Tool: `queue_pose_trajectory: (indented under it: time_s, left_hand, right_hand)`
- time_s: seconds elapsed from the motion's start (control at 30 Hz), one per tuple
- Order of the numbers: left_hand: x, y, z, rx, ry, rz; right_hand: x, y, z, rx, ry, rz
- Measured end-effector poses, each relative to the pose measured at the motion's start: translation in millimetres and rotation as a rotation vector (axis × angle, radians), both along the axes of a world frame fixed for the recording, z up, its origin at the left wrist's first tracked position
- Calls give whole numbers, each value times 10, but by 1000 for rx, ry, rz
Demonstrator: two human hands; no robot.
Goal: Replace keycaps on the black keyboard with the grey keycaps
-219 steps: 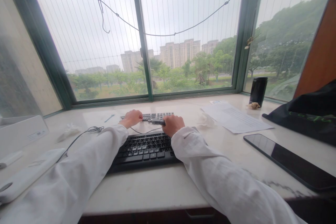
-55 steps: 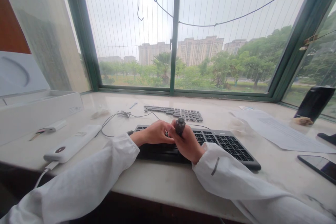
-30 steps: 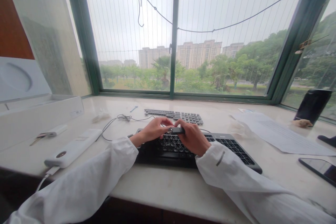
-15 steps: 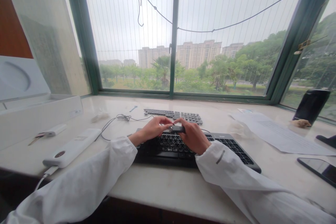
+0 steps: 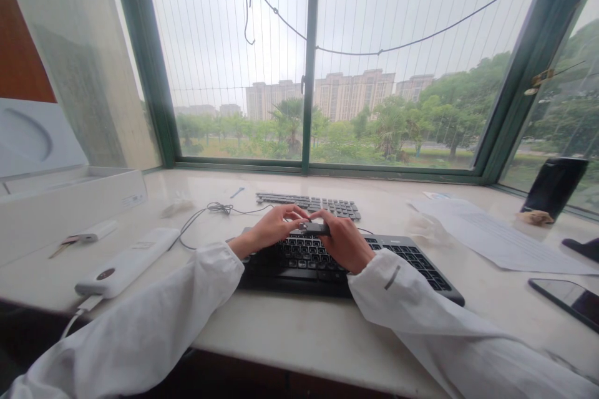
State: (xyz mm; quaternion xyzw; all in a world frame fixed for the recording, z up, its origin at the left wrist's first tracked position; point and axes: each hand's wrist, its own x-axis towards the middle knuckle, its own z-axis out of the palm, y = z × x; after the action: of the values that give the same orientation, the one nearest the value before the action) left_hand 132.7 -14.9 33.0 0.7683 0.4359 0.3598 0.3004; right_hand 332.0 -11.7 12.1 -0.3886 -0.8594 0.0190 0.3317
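Note:
Both of my hands hover over the black keyboard (image 5: pixel 402 262) at the desk's front. My right hand (image 5: pixel 344 243) is closed around a small dark device (image 5: pixel 314 229), held level above the keys. My left hand (image 5: pixel 274 224) pinches the device's left end with its fingertips. A second, thinner grey keyboard (image 5: pixel 322 202) lies farther back toward the window. White sleeves cover both forearms.
A white power bank (image 5: pixel 124 262) with a cable lies at left, near a white open box (image 5: pixel 65 199) and a small white stick. A coiled wire (image 5: pixel 219 207) sits behind the keyboards. Papers (image 5: pixel 496 230), a black cup (image 5: pixel 555 184) and a phone (image 5: pixel 568 299) lie at right.
Over the last second the hands and the device have barely moved. Earlier, my right hand held the device upright; it is now laid level, with my left fingers at its end.

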Motion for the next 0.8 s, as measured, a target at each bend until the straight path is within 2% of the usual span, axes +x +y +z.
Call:
queue_pose_trajectory:
  time_s: [0.23, 0.8]
  left_hand:
    - [13, -13, 5, -19, -7, 41]
    - [5, 5, 7, 48, 21, -1]
  right_hand:
    - [0, -2, -12, 7, -18, -4]
    - [-11, -11, 1, -1, -23, -45]
